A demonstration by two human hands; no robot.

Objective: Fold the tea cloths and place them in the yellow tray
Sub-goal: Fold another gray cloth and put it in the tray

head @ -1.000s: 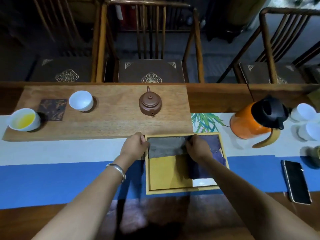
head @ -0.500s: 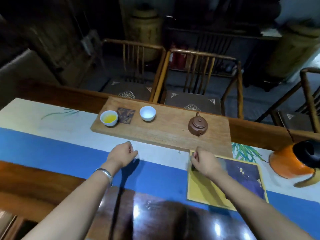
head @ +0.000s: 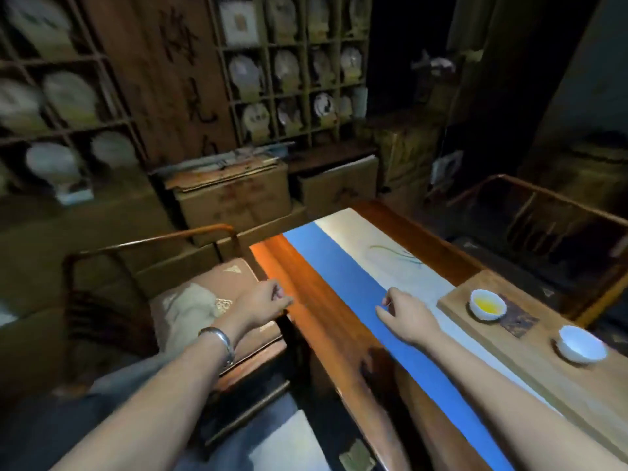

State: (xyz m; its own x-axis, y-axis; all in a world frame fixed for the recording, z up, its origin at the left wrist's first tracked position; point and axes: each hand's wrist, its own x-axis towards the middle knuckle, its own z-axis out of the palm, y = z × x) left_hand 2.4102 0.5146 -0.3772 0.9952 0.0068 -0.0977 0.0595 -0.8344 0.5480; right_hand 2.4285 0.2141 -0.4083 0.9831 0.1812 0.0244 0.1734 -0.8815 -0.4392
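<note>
The yellow tray and the tea cloths are out of view; the camera now faces left along the table. My left hand [head: 263, 302] hovers past the table's near edge, above a chair cushion, fingers loosely curled and holding nothing. My right hand [head: 406, 316] hangs over the blue strip of the table runner [head: 343, 266], fingers bent and apart, with nothing in it. A pale cloth [head: 188, 309] lies crumpled on the chair seat, below and left of my left hand.
A wooden tea board [head: 530, 355] at the right carries a cup of yellow tea [head: 487, 303], a dark coaster [head: 518, 322] and an empty white cup [head: 581, 344]. A wooden chair [head: 153, 253] stands left of the table. Cardboard boxes [head: 234, 195] and shelves of wrapped discs fill the back.
The view has swung left, so the tray and its cloths have left the frame. Both hands came off the tray and now hover at the table's left part, holding nothing.
</note>
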